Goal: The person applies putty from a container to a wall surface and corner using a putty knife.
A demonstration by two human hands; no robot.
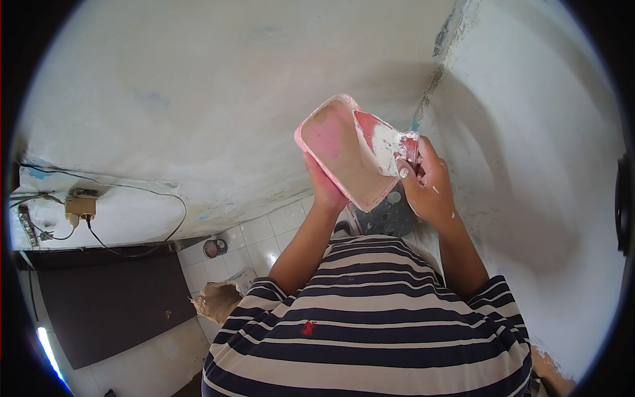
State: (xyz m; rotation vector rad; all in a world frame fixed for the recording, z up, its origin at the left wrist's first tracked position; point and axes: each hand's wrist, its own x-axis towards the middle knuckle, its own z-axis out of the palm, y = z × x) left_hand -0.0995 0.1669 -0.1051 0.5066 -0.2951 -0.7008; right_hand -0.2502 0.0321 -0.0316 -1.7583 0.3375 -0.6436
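My left hand (pixel 325 187) is closed round the lower left side of a pink plastic tub (pixel 324 137), which is tilted so that its inside shows. A thin beige film coats the tub's walls and bottom. In my closed right hand (pixel 430 190) is a red putty knife (pixel 365 123), its wide blade partly covered with thick white putty (pixel 385 147). The blade lies over the tub's right side; I cannot tell whether it touches the rim. Spots of putty stick to the right hand's fingers.
A patchy wall (pixel 218 99) meets another white wall (pixel 529 172) at a rough corner. Left are a socket box (pixel 81 206) with loose cables and a dark panel (pixel 116 298). A round container (pixel 214 247), an open bag (pixel 218 299) and a dark speckled object (pixel 385 217) stand below.
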